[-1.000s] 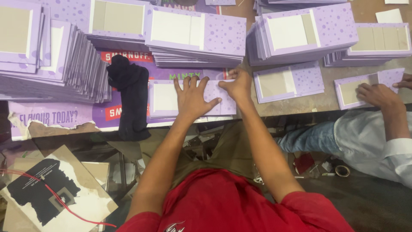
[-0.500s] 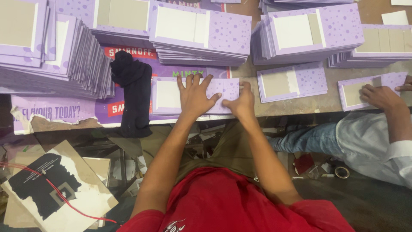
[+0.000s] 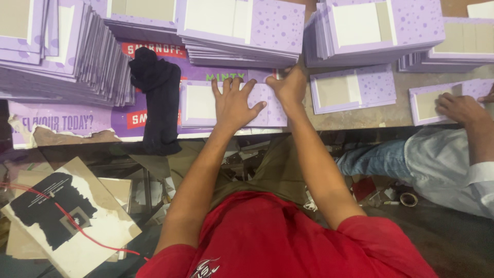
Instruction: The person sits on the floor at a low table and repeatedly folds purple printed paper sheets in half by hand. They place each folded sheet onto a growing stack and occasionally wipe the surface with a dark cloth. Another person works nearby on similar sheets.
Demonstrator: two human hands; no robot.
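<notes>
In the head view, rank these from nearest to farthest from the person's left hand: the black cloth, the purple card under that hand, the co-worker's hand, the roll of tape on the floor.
Measured from the left hand:
1. Purple card: directly under the palm, touched.
2. Black cloth: just left of it, draped over the table edge.
3. Co-worker's hand: far right, on another card.
4. Roll of tape: lower right on the floor; close to item 3, so this order is tentative.

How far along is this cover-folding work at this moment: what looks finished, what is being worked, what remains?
Done: tall stacks of purple covers line the back of the table. In hand: the left hand presses flat on a purple cover at the table edge, while the right hand pinches its far right corner. Left: a loose cover lies beside it; how many more remain cannot be told.
</notes>
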